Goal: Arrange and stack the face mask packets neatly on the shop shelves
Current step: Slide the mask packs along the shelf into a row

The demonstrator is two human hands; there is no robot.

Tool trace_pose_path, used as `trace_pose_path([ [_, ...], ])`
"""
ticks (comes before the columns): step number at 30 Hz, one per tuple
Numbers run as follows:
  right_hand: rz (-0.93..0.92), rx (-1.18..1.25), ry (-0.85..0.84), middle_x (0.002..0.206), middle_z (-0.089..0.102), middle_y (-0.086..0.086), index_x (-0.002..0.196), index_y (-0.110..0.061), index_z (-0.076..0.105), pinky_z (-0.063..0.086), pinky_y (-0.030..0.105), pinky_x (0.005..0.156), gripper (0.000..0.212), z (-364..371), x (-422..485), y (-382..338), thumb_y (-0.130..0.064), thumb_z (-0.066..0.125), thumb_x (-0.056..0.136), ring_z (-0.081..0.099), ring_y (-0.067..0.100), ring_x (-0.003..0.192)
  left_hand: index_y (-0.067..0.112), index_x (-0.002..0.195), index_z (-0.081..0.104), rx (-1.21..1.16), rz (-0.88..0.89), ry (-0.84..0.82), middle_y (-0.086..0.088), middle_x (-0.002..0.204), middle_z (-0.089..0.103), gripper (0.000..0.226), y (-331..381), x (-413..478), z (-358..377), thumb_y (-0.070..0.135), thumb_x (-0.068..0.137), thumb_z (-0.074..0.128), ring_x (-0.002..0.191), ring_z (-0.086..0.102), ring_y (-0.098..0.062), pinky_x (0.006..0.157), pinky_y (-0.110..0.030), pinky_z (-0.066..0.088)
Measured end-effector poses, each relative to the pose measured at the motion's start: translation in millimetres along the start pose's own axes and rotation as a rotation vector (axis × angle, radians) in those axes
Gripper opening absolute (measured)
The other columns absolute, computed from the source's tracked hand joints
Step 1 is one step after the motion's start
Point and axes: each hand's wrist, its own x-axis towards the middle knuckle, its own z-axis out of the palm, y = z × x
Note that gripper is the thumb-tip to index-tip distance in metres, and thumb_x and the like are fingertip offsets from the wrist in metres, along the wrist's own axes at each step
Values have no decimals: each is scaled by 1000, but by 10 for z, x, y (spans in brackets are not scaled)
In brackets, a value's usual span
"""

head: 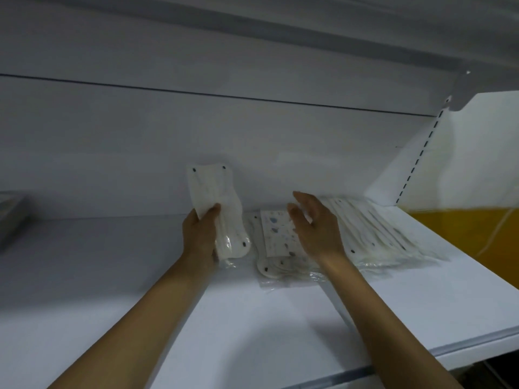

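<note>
Now left hand (200,234) grips white packets (216,203), right hand (316,226) open, raised

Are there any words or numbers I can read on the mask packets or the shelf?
None can be read.
Held packet in the left hand: plain white with dark dots, no text visible.
Spotted packet lying flat on the shelf: blue and grey blotches only; any print is too blurred to read.
White pile beyond the right hand: no text visible.
Slotted rail: only dark slots, no numbers.
</note>
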Motion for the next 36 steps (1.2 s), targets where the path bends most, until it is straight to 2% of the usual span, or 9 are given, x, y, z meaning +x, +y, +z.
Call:
trace_pose_path([
  [4,-18,-696,-505,162,-3,10,155,-18,5,-3,36,121,76,258,-170,185,-62,26,96,-5,22,150,8,114,60,-63,7,32,-3,98,66,21,53,83,-82,12,94,60,90,64,-22,76,-37,53],
  [6,-39,-762,-582,161,-12,13,155,-17,-2,-8,38,120,82,420,-273,182,-68,20,93,-13,24,148,6,122,58,-106,-5,61,-9,110,65,27,54,109,-96,12,96,57,99,63,-27,84,-43,54],
  [8,-51,-759,-597,160,-13,13,154,-17,-3,-9,38,120,84,504,-270,160,-69,19,93,-15,24,148,6,129,54,-125,-11,85,-9,113,62,32,55,125,-99,12,97,54,95,61,-25,76,-37,54],
  [16,-103,-677,-601,162,0,10,155,-18,11,-4,32,119,61,484,-279,88,-46,27,103,-2,21,150,8,134,51,-142,-60,110,-7,116,58,37,51,145,-111,16,98,53,99,55,-24,83,-34,44],
  [20,-101,-559,-434,157,28,6,151,-19,28,17,27,114,48,153,-107,54,-33,29,105,27,21,144,13,125,53,-150,-39,85,-1,97,62,26,81,107,-109,13,99,51,86,59,-20,72,-34,48],
  [22,-183,-690,-307,152,39,4,148,-21,34,29,29,108,45,-46,-1,121,-31,32,104,39,23,136,11,127,52,-101,-12,81,-6,107,63,29,61,120,-117,12,98,51,93,61,-24,79,-37,51],
  [26,-143,-875,-449,140,52,-1,140,-28,46,37,32,99,45,-307,58,210,-45,44,98,49,21,125,3,125,56,92,-42,30,-14,120,62,33,7,147,-114,8,93,59,103,61,-31,96,-48,49],
  [30,60,-720,-527,133,55,-1,142,-27,39,42,32,95,78,-296,74,157,-67,60,79,54,21,119,0,125,56,207,-78,-56,-15,116,63,40,15,159,-137,11,88,68,105,62,-35,95,-51,49],
  [36,83,-667,-425,127,58,14,134,-10,47,42,29,83,42,-258,245,196,-19,51,93,56,31,113,8,131,49,328,14,-101,-12,121,61,52,-4,172,-180,13,84,71,104,61,-30,89,-46,51],
])
